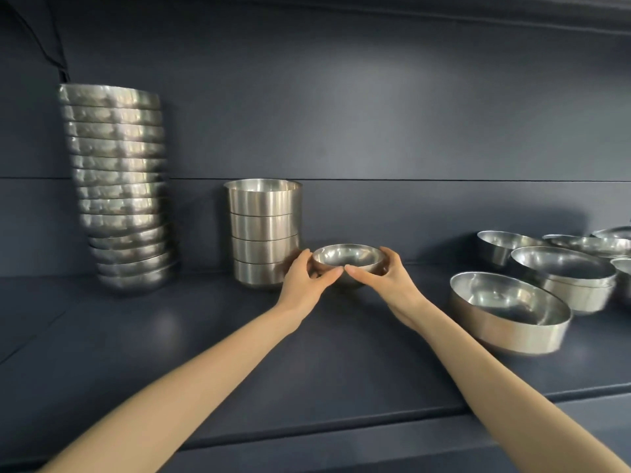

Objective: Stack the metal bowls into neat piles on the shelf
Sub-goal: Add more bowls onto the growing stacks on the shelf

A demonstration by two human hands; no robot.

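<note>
Both arms are stretched forward and come together at the middle of the shelf point(205, 353). The left hand point(305, 279) lies on the left side of a small metal bowl point(346, 256), and the right hand point(386, 276) lies on its right side. On each hand the thumb runs along the near wall of the bowl, just under the rim. The two thumb tips almost meet at the front. The other fingers point(389, 252) are curled round the far side, so both hands grip the bowl between thumb and fingers. The wrists are a little bent and the palms face each other.

The bowl is upright, with its opening facing up and its rim level. It is round, so it has no long side; its axis stands vertical. Its bottom is hidden behind the hands, and I cannot tell if it rests on the shelf or is just above it.

The bowl is just to the right of a pile of four bowls point(264, 230), and the left fingers are close to the lowest one. A tall pile point(119, 186) of many bowls stands further left and leans a little. Wider loose bowls point(508, 312) lie well apart on the right.
</note>
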